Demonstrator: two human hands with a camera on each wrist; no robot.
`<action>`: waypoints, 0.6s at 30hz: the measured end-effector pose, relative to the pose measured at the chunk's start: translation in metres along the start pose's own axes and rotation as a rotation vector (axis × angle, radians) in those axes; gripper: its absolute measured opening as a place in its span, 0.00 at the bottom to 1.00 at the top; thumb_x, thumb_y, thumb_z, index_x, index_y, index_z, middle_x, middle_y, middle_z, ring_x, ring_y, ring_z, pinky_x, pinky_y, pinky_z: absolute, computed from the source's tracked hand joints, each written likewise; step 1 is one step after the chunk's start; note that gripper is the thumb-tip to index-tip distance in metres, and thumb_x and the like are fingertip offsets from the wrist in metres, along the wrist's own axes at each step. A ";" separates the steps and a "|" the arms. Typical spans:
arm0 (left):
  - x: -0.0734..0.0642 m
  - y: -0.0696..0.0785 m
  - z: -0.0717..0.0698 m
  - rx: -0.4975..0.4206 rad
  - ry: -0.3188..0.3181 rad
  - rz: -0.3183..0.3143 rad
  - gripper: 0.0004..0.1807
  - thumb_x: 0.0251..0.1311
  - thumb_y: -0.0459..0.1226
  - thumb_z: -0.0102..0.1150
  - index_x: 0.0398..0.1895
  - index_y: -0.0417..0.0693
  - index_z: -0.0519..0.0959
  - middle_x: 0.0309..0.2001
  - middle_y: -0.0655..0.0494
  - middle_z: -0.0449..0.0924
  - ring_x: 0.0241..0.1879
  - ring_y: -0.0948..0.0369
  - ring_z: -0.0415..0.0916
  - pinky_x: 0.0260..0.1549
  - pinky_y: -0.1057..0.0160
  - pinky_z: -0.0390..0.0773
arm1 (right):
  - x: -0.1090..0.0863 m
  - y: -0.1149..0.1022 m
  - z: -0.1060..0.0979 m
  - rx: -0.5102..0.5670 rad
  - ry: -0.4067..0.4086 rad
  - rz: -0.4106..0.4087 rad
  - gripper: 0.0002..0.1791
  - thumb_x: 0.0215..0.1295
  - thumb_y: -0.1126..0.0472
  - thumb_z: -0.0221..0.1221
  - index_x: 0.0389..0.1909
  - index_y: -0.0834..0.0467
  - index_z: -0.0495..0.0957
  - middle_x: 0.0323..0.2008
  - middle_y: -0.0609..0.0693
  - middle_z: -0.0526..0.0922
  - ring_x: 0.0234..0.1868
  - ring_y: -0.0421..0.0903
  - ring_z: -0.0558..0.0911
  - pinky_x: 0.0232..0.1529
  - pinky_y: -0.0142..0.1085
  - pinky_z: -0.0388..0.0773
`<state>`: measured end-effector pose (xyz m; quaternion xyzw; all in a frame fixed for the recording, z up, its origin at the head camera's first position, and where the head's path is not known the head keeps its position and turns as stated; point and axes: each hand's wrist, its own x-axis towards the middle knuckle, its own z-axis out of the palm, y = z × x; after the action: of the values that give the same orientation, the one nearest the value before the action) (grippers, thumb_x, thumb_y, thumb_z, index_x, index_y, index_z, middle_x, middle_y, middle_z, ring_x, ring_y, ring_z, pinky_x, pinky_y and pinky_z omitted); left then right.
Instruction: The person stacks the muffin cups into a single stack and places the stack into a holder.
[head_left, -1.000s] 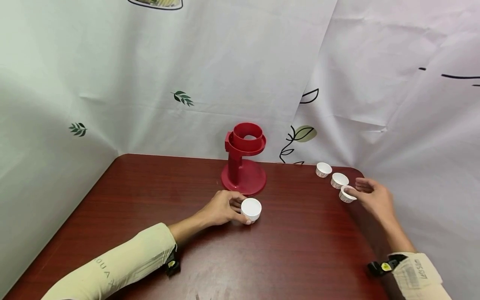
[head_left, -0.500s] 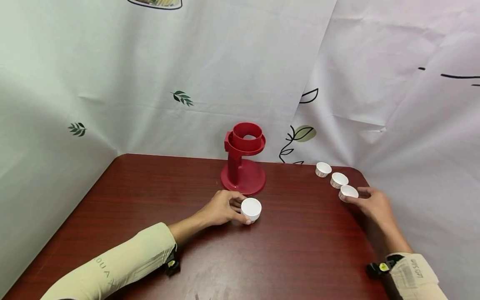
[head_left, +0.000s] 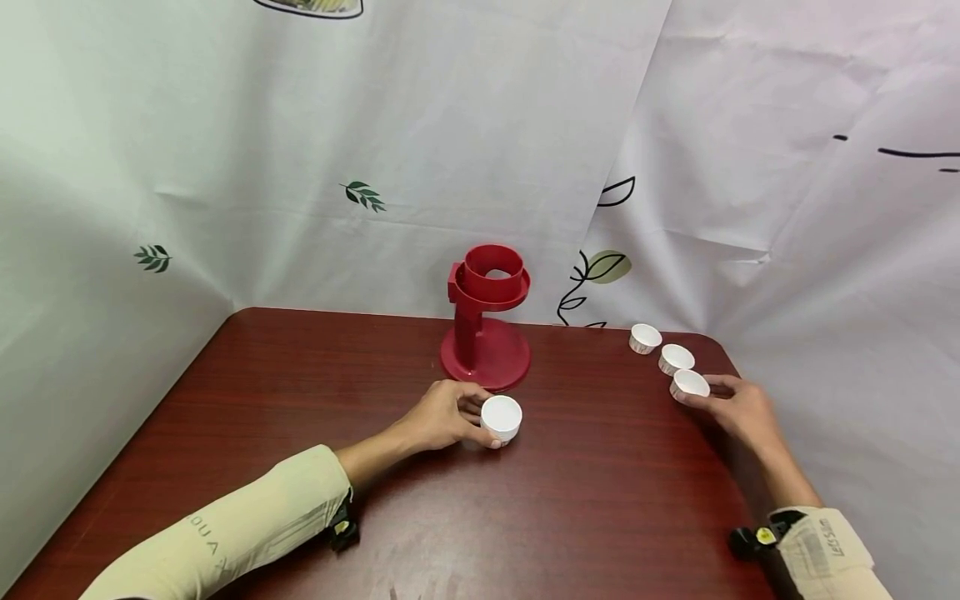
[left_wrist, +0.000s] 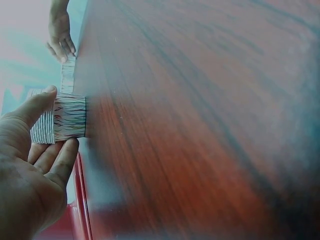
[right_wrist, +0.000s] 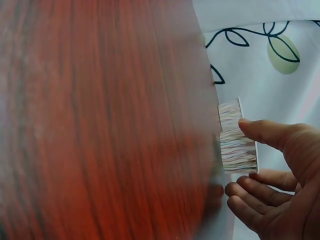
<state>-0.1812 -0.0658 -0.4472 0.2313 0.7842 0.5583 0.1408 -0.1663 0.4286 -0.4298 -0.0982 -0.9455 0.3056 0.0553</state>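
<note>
- The central cup [head_left: 501, 417] stands upright over the middle of the worktop [head_left: 585, 500], mouth up; it seems light, thin-walled paper, so we would expect it to dent under a hard squeeze; the sides just under the rim look the best place to hold it.
- Its wall carries wavy coloured streaks, with a closely ridged band above; we suspect nested rims there, but cannot be certain.
- The left hand [head_left: 438, 417] holds this cup from its side, thumb opposite fingers, only as wide as the cup.
- The end cup [head_left: 690, 385], near the worktop's right edge, shows similar streaked, finely pleated sides; we judge it equally light and crushable.
- The right hand [head_left: 742, 410] pinches it between thumb and index finger, the other fingers loosely bent.
- Just beyond sit a neighbouring cup [head_left: 676, 359] and a corner cup [head_left: 645, 339], both white and round.
- Behind the central cup rises a smooth red stand [head_left: 489, 292], apparently stiff plastic; ring, post, round base.
- A creased, leaf-printed cloth backdrop [head_left: 450, 125] encloses everything.
</note>
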 end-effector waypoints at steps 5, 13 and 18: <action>0.000 0.000 0.000 0.003 0.000 0.001 0.29 0.49 0.32 0.91 0.55 0.37 0.89 0.50 0.44 0.94 0.48 0.55 0.95 0.51 0.62 0.96 | -0.001 -0.003 0.002 0.054 -0.023 -0.007 0.43 0.64 0.43 0.81 0.69 0.68 0.83 0.55 0.66 0.93 0.39 0.25 0.77 0.36 0.23 0.76; -0.001 0.000 0.000 0.010 0.003 0.004 0.29 0.49 0.32 0.91 0.55 0.37 0.90 0.50 0.44 0.93 0.48 0.55 0.95 0.51 0.62 0.96 | -0.005 -0.016 0.004 0.101 -0.070 -0.009 0.43 0.64 0.45 0.81 0.72 0.68 0.81 0.61 0.72 0.90 0.39 0.16 0.76 0.38 0.21 0.80; -0.001 -0.001 -0.001 0.007 0.000 0.006 0.29 0.49 0.32 0.91 0.56 0.37 0.89 0.51 0.44 0.93 0.48 0.56 0.95 0.51 0.63 0.96 | -0.004 -0.020 0.011 0.130 -0.067 -0.011 0.44 0.64 0.46 0.82 0.73 0.68 0.80 0.64 0.73 0.88 0.40 0.16 0.76 0.40 0.19 0.79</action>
<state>-0.1810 -0.0672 -0.4474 0.2341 0.7855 0.5560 0.1385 -0.1667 0.4059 -0.4271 -0.0788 -0.9255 0.3692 0.0317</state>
